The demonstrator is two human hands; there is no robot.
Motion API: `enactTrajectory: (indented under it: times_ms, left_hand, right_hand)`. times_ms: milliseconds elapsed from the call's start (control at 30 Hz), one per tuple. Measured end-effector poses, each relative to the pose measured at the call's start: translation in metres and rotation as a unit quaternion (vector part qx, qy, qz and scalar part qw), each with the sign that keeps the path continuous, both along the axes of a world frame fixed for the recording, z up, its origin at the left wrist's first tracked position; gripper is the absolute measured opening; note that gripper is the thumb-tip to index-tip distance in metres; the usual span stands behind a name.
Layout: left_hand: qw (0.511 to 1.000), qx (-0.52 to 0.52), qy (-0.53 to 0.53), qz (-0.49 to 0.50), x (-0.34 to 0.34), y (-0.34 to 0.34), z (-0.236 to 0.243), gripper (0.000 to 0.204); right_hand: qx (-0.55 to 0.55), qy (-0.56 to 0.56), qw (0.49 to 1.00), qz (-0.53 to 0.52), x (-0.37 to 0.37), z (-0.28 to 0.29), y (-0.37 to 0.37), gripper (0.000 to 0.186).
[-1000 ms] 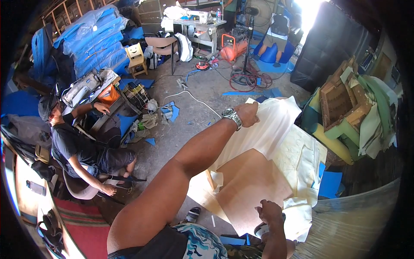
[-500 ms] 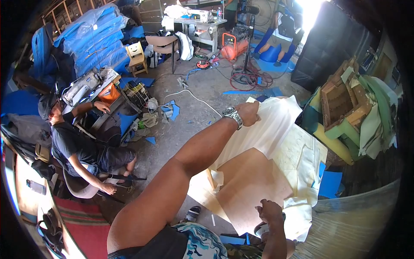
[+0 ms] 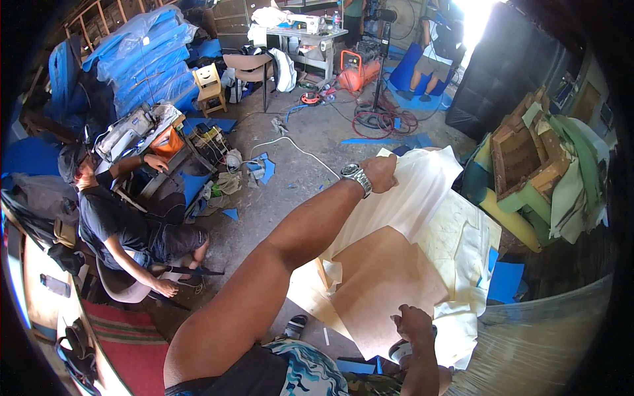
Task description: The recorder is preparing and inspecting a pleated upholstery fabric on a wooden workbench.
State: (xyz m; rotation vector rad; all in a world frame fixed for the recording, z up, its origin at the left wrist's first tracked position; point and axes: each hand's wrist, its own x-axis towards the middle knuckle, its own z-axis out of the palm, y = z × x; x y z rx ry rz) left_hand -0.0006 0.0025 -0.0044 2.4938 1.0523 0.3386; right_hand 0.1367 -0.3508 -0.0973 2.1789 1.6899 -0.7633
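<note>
A white, softly pleated sheet lies over the far part of a pale board. My left hand, with a metal watch on the wrist, is closed at the sheet's far left edge. Nearer me lies a tan, flat piece of material, its far side meeting the white sheet. Over the tan piece's near right part is my right hand, its fingers bent. Beside it shows a dark-rimmed, rounded object that I cannot make out. My right hand's palm is hidden.
At the left, a person sits by a sewing machine. Another person stands at the back near a red compressor and coiled hoses. Wooden frames and green foam are piled at the right. A white cable crosses the floor.
The person at the back has straightened up, and the blue sheet by their legs has shifted. My hands and the materials before me have hardly moved.
</note>
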Motion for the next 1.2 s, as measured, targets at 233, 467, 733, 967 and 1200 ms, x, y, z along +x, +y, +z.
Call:
enactTrajectory:
  times_ms: [233,467,733,967,1200]
  left_hand:
    - [1.0,-0.005,0.015,-0.001,0.0,0.0,0.002,0.051]
    - [1.0,0.003,-0.001,-0.002,0.0,0.0,-0.001,0.049]
    - [1.0,0.012,0.008,-0.002,0.002,0.002,-0.004,0.051]
    - [1.0,0.026,-0.005,-0.01,0.002,0.006,-0.01,0.05]
    - [1.0,-0.002,-0.007,-0.016,0.001,0.005,-0.007,0.052]
  right_hand:
    - [0.022,0.004,1.0,0.008,0.0,0.001,-0.001,0.035]
    - [-0.01,-0.003,1.0,-0.008,-0.001,0.002,0.001,0.044]
    - [0.025,0.008,1.0,0.009,0.001,-0.001,-0.001,0.037]
    - [0.048,-0.008,0.999,0.019,0.003,-0.007,-0.005,0.041]
    - [0.032,-0.002,0.999,0.009,0.005,-0.008,-0.005,0.04]
